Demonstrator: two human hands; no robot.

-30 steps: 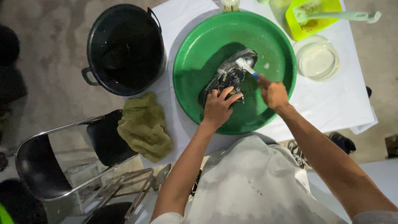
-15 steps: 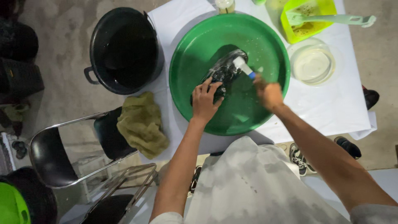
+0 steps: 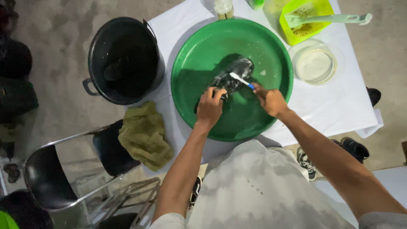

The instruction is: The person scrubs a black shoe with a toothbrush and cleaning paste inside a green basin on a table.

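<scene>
head view: left hand [image 3: 210, 106] clamps dark shoe [image 3: 231, 78] steady in green basin [image 3: 195, 51] on counter [image 3: 339, 106]; right hand [image 3: 269, 99] closed on toothbrush [image 3: 241, 80], bristles on shoe for scrubbing; black bucket [image 3: 123, 59] left.

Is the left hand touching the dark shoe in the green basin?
Touching. The head view shows the left hand gripping the near end of the dark shoe in the green basin, fingers curled over it.

I reach both bare forearms forward from my chest, converging ahead of me. My left hand [image 3: 210, 106] is curled palm down, fingers clamped around what it grips. My right hand [image 3: 269, 99] sits just beside it, wrist bent inward, fingers pinched closed in a narrow grip.
</scene>
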